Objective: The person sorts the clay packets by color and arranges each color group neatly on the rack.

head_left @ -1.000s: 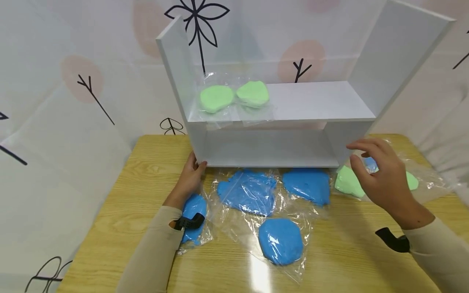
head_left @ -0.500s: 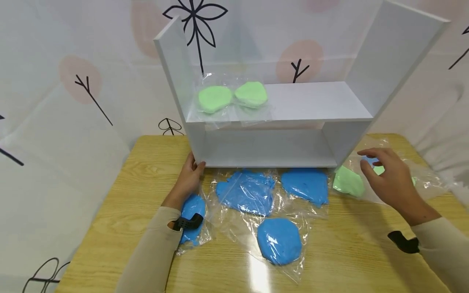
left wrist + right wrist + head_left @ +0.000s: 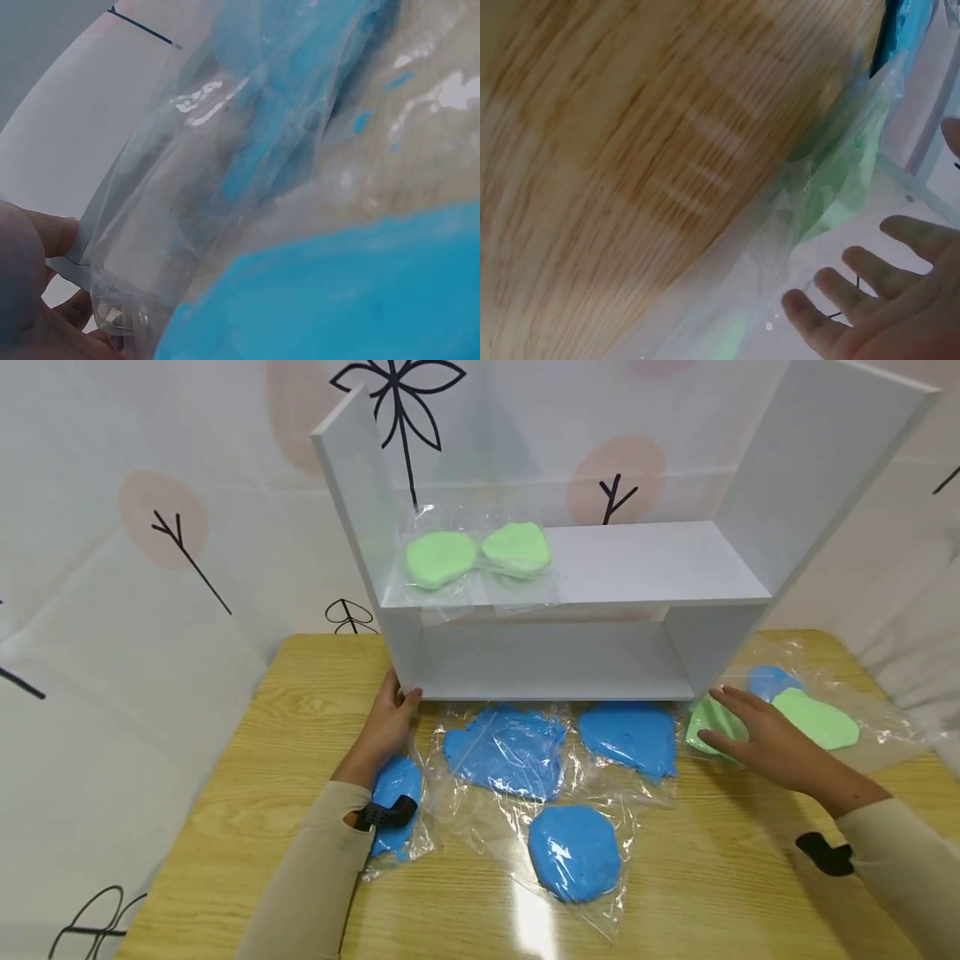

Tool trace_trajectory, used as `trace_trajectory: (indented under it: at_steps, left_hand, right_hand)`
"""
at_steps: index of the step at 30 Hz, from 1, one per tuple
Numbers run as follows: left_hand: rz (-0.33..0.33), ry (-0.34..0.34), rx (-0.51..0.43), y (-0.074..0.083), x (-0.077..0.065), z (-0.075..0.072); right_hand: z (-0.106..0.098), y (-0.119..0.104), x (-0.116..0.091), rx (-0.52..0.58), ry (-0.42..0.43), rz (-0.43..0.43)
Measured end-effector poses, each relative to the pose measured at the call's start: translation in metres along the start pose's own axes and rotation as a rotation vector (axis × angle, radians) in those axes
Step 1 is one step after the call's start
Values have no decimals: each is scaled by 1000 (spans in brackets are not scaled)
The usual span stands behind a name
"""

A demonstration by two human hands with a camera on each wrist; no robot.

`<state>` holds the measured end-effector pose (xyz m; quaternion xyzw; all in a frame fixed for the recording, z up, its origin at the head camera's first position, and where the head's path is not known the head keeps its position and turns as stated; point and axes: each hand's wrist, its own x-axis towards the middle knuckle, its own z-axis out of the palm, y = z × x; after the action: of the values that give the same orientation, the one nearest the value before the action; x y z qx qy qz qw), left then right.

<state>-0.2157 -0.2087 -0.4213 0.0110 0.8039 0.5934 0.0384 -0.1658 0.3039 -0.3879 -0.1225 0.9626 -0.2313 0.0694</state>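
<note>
A white two-tier shelf stands at the back of the table. My left hand grips its lower left corner, the thumb on the front edge and the fingers around the side. In the left wrist view the thumb lies against the board. My right hand is near the lower right corner, above a bagged light green clay lump. Its fingers are spread and hold nothing. Two more bagged green clay lumps lie on the upper board at the left.
Several bagged blue clay lumps lie on the wooden table before the shelf, one beneath my left wrist. Right of the shelf are another green lump and a blue one. A patterned cloth hangs behind.
My right hand first drew away to the right, then came back left and lower toward the shelf's lower right corner, its fingers straightening. My left hand stayed on the left corner.
</note>
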Motion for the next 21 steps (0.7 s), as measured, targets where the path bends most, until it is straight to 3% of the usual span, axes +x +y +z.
trace_trajectory:
  at_steps: [6, 21]
  left_hand:
    - [-1, -2, -8, -2, 1, -1]
    - [16, 7, -7, -1, 1, 0]
  right_hand:
    - [7, 1, 1, -23, -92, 16]
    - [16, 5, 2, -167, -69, -38]
